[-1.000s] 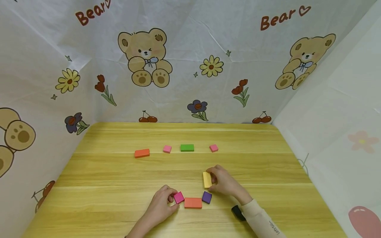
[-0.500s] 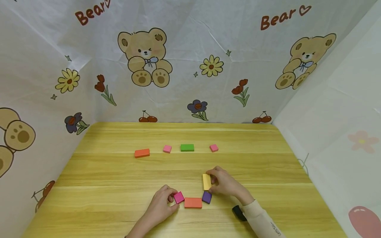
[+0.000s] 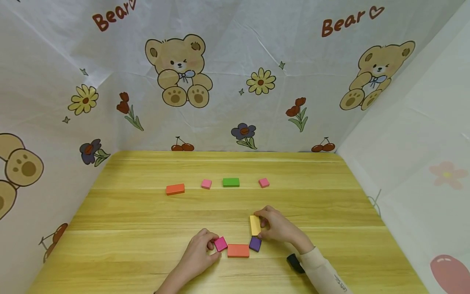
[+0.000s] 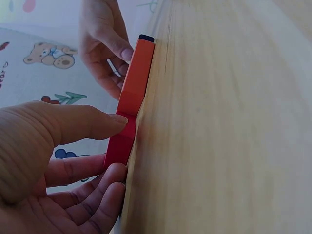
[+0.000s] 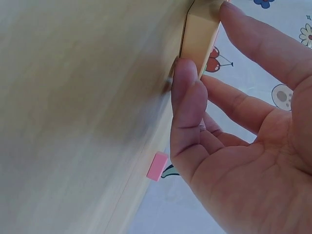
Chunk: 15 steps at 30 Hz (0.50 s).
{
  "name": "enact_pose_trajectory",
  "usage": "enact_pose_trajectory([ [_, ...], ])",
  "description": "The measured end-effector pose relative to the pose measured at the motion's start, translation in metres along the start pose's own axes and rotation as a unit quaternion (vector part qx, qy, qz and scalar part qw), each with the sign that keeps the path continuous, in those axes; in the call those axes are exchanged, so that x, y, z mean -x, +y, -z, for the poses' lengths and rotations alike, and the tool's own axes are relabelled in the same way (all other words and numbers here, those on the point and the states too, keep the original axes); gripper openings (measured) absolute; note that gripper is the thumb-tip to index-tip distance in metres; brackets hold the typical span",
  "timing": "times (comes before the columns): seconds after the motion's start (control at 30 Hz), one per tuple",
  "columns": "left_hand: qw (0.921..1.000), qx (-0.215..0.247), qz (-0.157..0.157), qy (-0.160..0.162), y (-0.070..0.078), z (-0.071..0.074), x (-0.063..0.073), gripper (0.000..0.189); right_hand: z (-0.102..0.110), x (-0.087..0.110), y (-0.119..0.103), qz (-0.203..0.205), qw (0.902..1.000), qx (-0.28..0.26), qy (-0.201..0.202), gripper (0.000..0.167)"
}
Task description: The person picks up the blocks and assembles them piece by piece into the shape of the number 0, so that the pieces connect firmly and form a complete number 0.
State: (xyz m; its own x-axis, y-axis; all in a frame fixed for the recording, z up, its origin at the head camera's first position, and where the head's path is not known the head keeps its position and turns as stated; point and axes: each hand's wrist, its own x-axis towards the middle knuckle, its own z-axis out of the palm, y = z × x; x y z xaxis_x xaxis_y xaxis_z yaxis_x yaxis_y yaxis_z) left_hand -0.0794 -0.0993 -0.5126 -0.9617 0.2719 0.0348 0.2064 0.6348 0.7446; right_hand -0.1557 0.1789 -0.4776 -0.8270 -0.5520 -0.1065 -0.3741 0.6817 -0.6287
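On the wooden table, my left hand (image 3: 198, 253) pinches a magenta square block (image 3: 220, 244) between thumb and fingers. That magenta block (image 4: 120, 141) meets the left end of a red-orange rectangular block (image 3: 238, 250). At the other end of the red-orange block sits a purple square block (image 3: 255, 243), turned at an angle. My right hand (image 3: 278, 225) grips a yellow rectangular block (image 3: 255, 225) by its ends, lying lengthwise away from me just behind the purple block. In the right wrist view the fingers cover part of the yellow block (image 5: 199, 41).
Farther back lie an orange block (image 3: 175, 189), a pink block (image 3: 207, 184), a green block (image 3: 231, 182) and a second pink block (image 3: 264, 182). A black object (image 3: 295, 263) shows beside the right sleeve. Printed cloth (image 3: 220, 81) rises behind the table (image 3: 128, 245).
My right hand has drawn the yellow block slightly toward me, up to the purple block. My left hand and the other blocks have stayed in place.
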Motion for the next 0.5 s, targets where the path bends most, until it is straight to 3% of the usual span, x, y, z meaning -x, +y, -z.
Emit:
enact_pose_trajectory([
  [0.3,1.0000,0.003,0.001,-0.002,0.0000,-0.0003,-0.0001,0.034,0.0001,0.0045,0.0022,0.002,0.9999,-0.015,0.007,0.064],
  [0.5,1.0000,0.004,0.002,-0.003,-0.0002,0.0000,-0.0003,0.033,-0.0022,0.0091,0.0024,0.017,0.9987,-0.004,0.048,0.060],
])
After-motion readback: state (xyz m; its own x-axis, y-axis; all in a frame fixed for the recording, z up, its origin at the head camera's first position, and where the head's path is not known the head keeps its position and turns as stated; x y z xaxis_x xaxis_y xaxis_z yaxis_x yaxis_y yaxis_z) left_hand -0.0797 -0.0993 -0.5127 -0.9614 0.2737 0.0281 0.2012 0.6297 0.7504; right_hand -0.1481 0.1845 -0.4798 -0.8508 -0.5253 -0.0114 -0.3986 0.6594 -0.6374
